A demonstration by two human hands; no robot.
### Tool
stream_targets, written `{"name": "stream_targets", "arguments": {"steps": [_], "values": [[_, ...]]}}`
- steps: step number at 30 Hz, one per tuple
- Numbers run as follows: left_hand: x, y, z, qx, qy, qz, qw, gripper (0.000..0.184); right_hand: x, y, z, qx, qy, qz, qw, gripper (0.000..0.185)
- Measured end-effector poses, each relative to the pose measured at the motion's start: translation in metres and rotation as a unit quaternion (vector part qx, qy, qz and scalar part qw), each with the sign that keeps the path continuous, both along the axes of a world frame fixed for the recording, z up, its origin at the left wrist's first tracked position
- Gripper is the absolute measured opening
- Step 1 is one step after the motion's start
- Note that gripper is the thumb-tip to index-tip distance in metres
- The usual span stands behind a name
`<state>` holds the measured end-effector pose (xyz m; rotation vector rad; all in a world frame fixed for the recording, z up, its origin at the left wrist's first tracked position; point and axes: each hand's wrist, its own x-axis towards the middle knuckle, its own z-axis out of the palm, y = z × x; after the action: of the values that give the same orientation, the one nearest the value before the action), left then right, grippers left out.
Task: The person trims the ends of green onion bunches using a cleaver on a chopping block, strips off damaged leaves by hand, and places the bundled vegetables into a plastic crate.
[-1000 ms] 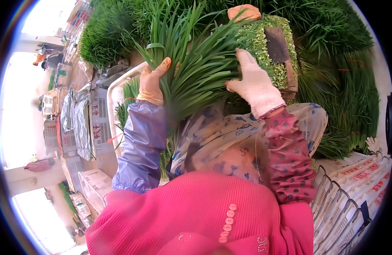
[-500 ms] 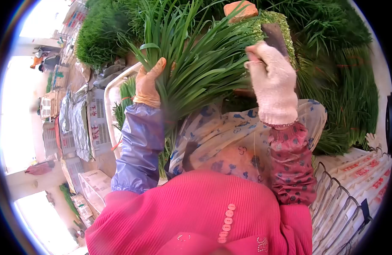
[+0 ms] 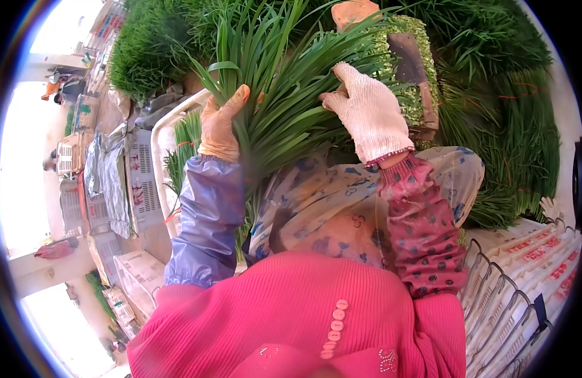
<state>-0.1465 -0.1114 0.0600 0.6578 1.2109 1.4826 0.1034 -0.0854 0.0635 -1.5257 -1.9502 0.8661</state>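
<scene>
A big bunch of flat green leaves (image 3: 284,94), which look like garlic chives, fans out in front of me. My left hand (image 3: 221,123), in a thin tan glove, is closed around its lower left side with the thumb up. My right hand (image 3: 369,113), in a white knitted glove, is at the right side of the bunch. Its thumb and forefinger are apart and touch the leaves; the other fingers are partly hidden. Just right of it, a broad dark blade (image 3: 407,60) with a wooden handle (image 3: 427,104) lies on a block strewn with pale green cut bits (image 3: 429,53).
An orange brick-like block (image 3: 355,14) sits at the back. Tied chive bundles (image 3: 524,126) are piled to the right, and a white crate (image 3: 161,142) with more chives stands at left. Wire hooks (image 3: 502,283) and white printed bags (image 3: 536,252) are at lower right.
My right hand has moved left, from beside the blade to the leaves, and its fingers have spread. The blade and its handle show more fully. My left hand keeps its hold.
</scene>
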Motion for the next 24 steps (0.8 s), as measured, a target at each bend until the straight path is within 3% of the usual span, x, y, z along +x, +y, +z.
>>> {"name": "stream_targets", "arguments": {"steps": [3,8,9,12,13,17,18,20,22,24], "values": [[0.000,-0.001,0.001,0.000,-0.006,-0.010,1.000,0.024,-0.003,0.004,-0.007,0.032,-0.010,-0.007,0.999,0.038],[0.005,-0.004,0.005,-0.003,-0.023,-0.009,1.000,0.025,-0.010,-0.007,-0.003,0.000,0.013,-0.125,0.992,0.039],[0.007,-0.004,0.005,-0.004,-0.024,-0.008,1.000,0.025,-0.012,-0.009,-0.006,0.058,0.010,-0.140,0.988,0.042],[0.014,-0.006,0.005,0.006,-0.018,0.003,1.000,0.024,-0.008,-0.018,0.004,0.144,0.028,-0.111,0.983,0.050],[0.015,-0.007,0.004,0.016,-0.013,-0.002,1.000,0.023,-0.002,-0.015,0.012,0.046,0.032,-0.057,0.997,0.044],[0.025,-0.011,0.006,0.024,-0.009,-0.013,1.000,0.020,-0.001,-0.003,0.019,-0.083,-0.054,-0.070,0.993,0.041],[0.025,-0.011,0.005,0.024,-0.009,-0.013,1.000,0.020,-0.002,-0.001,0.013,-0.083,-0.054,-0.069,0.993,0.041],[0.025,-0.011,0.003,0.025,-0.004,-0.024,0.999,0.021,-0.007,0.007,-0.012,0.030,-0.106,0.008,0.994,0.039],[0.021,-0.008,0.006,0.012,0.023,-0.028,0.999,0.022,-0.008,0.015,-0.026,0.077,-0.082,-0.034,0.993,0.035],[0.021,-0.005,0.000,-0.001,0.023,-0.028,0.999,0.023,0.007,0.028,-0.041,0.124,0.064,-0.195,0.971,0.029]]}}
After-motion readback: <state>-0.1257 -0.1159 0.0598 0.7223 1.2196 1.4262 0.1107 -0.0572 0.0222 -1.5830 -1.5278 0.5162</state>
